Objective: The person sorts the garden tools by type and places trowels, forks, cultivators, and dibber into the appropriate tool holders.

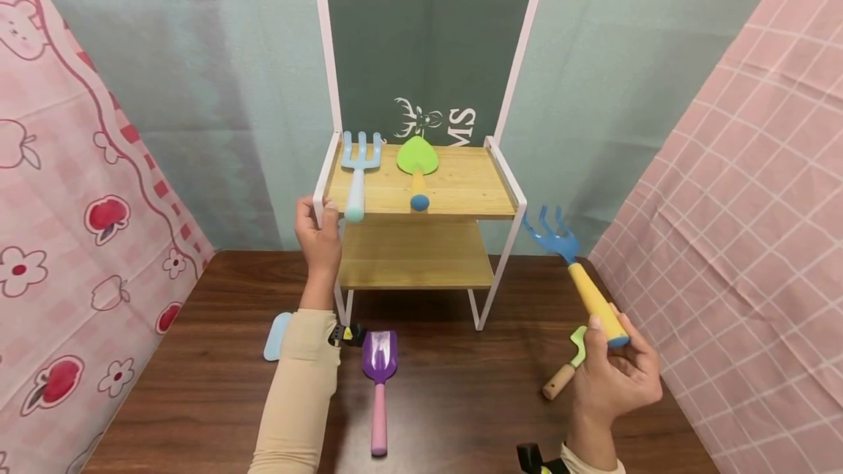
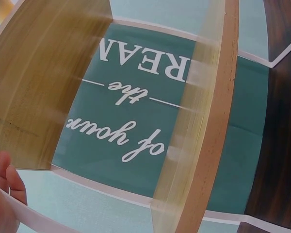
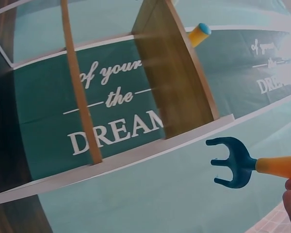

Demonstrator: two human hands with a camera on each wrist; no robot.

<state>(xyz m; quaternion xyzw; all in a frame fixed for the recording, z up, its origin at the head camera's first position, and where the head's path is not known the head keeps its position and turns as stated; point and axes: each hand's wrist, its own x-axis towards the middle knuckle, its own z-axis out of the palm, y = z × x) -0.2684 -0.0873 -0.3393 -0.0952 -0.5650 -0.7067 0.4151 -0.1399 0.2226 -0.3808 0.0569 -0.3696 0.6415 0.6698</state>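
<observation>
A two-tier wooden shelf with a white frame [image 1: 506, 167] stands at the back of the dark table. On its top board lie a light blue toy fork [image 1: 358, 170] and a green toy trowel [image 1: 417, 164]. My left hand [image 1: 317, 229] grips the frame's front left corner; its fingers [image 2: 5, 184] curl over the white bar. My right hand [image 1: 615, 371] holds up a blue toy rake with a yellow handle [image 1: 579, 276] to the right of the shelf; its blue prongs [image 3: 231, 162] point at the shelf.
A purple toy shovel with a pink handle [image 1: 378, 386] lies on the table [image 1: 461, 401] in front of the shelf. A light blue piece [image 1: 275, 335] shows beside my left sleeve. A green tool with a wooden handle [image 1: 565, 373] lies under my right hand. Patterned cloths flank both sides.
</observation>
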